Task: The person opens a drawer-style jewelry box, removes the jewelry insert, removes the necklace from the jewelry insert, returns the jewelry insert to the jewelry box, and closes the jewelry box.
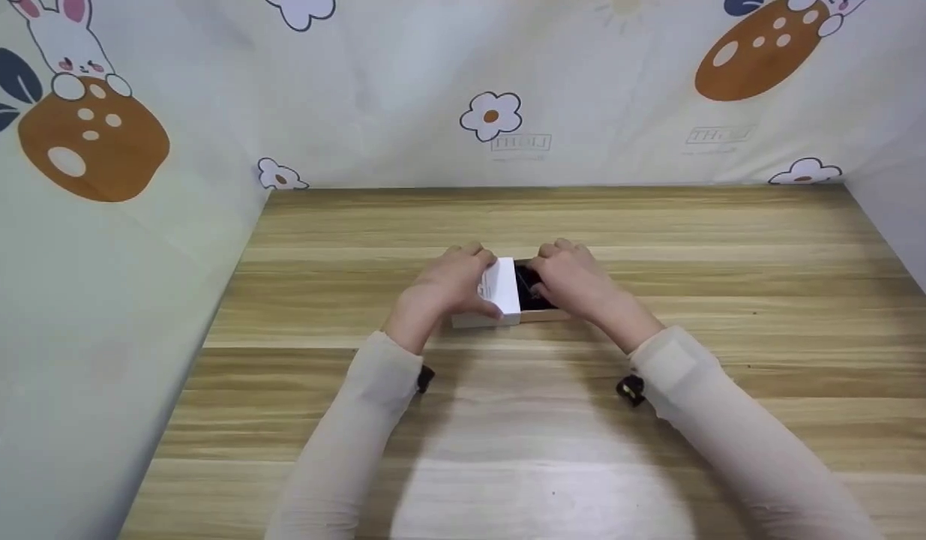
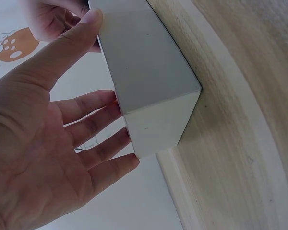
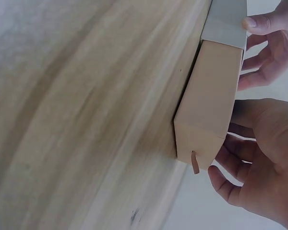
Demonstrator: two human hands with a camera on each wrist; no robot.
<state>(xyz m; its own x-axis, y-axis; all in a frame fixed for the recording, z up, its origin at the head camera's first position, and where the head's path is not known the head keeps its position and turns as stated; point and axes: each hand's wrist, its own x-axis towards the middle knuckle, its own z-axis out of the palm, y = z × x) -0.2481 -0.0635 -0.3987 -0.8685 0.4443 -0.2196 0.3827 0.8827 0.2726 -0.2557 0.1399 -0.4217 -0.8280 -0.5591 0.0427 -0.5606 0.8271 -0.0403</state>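
A white box sleeve [image 1: 501,281] lies on the wooden table, with an orange-tan inner tray [image 3: 209,91] sticking out of its right end. Something black [image 1: 531,289] shows inside the tray. My left hand [image 1: 451,283] grips the sleeve, thumb on the near side and fingers on the far side; in the left wrist view the thumb and fingertips touch the sleeve [image 2: 149,57]. Over the tray's open top is my right hand [image 1: 575,281], its fingers curled at the black contents; what they pinch is hidden. A small ribbon tab [image 3: 195,163] hangs from the tray's end.
The wooden table [image 1: 552,450] extends all round the box. Behind it and at the left stands a pale wall covering [image 1: 373,112] printed with flowers, rabbits and orange shapes. Small black devices [image 1: 630,390] sit at both wrists.
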